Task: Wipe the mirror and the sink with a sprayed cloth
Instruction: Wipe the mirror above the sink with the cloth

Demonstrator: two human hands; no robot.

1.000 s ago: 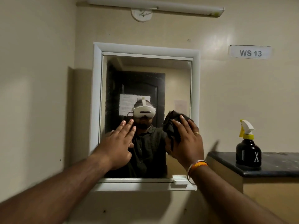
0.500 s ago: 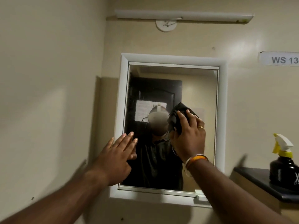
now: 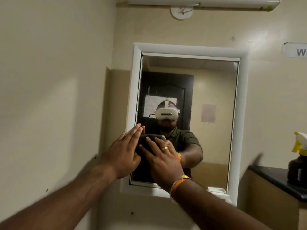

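A white-framed mirror (image 3: 214, 90) hangs on the cream wall ahead. My right hand (image 3: 163, 161) presses a dark cloth (image 3: 146, 140) flat against the lower left part of the glass. My left hand (image 3: 123, 151) rests beside it with its fingers straight and together, palm against the mirror's left edge and frame. The two hands touch each other. The sink is out of view.
A black spray bottle (image 3: 298, 170) with a yellow and white trigger stands on a dark counter (image 3: 272, 178) at the right edge. A tube light (image 3: 199, 2) runs above the mirror. A side wall (image 3: 49, 97) closes in on the left.
My right hand has slid the cloth down and left across the glass, from the middle to beside my left hand. The view has shifted left.
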